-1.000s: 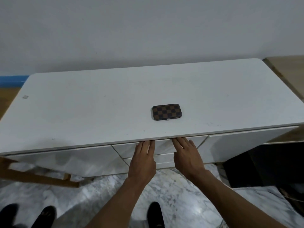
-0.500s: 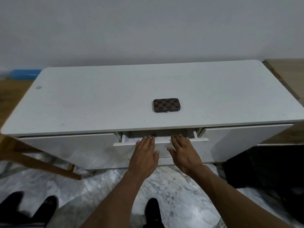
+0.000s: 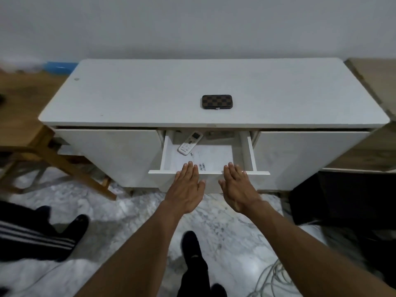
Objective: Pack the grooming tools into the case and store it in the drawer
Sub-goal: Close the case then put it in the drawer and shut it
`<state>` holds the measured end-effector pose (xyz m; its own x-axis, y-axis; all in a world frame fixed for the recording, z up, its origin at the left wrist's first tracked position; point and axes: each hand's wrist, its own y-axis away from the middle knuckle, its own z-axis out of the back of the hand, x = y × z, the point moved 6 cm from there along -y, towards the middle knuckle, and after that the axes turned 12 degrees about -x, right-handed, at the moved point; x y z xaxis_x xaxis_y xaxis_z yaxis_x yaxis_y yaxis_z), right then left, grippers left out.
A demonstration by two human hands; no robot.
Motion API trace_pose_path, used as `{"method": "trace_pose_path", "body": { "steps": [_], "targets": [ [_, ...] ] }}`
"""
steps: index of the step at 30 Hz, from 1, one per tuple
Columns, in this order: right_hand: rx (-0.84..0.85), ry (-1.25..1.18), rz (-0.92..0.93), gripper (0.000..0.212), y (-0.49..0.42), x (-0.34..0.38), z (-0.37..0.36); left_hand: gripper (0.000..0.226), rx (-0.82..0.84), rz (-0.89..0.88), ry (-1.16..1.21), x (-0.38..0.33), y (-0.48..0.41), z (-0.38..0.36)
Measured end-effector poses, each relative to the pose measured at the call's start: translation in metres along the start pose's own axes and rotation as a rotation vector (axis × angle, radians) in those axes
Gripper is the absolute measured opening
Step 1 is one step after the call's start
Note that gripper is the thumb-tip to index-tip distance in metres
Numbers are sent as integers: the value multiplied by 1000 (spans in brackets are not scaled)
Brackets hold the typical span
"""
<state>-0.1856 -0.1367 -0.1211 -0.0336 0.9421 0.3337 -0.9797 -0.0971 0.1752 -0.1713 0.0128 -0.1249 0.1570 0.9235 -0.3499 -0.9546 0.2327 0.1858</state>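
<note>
we see the case (image 3: 216, 101), a small rounded rectangle in a brown and dark checkered cover with a thin metal edge along its near side, lying shut and flat on the matte white tabletop (image 3: 132, 97) of a low cabinet, well apart from both hands. below it the middle drawer (image 3: 250, 154) stands pulled out, a plain white box with thin straight walls. inside lie a slim white remote control (image 3: 190, 143), set at a slant, and a pale sheet of paper (image 3: 214, 157) with small barcodes (the print is too small to read). something dark sits at the back of the drawer under the cabinet top, too shadowed to name.

our left hand (image 3: 186, 188) and right hand (image 3: 237, 187) are both flat, palms down, fingers straight and a little spread; each grip is wide open with nothing in it. the fingertips reach over the drawer's front edge; whether they touch it we cannot tell. the floor (image 3: 120, 211) is glossy veined marble. a wooden chair leg (image 3: 64, 163) at the left is cut off by the frame.
</note>
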Motion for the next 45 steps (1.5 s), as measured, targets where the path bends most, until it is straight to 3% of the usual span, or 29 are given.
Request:
{"method": "trace_pose_path", "body": {
  "steps": [23,28,32,39,45],
  "targets": [
    [18,35,-47,57,46,5,-10,59,102,-24,23,0,51,-9],
    [45,122,-55,44,37,8,5,56,31,-81,-115,6,47,0],
    [58,198,-90,37,19,12,24,57,-30,-73,-65,9,27,21],
    [-137,119,-134,42,-38,36,74,58,-195,-160,-46,10,-41,85],
    [-329,80,-114,27,-87,50,112,59,-231,-166,-48,12,-95,110]
  ]
}}
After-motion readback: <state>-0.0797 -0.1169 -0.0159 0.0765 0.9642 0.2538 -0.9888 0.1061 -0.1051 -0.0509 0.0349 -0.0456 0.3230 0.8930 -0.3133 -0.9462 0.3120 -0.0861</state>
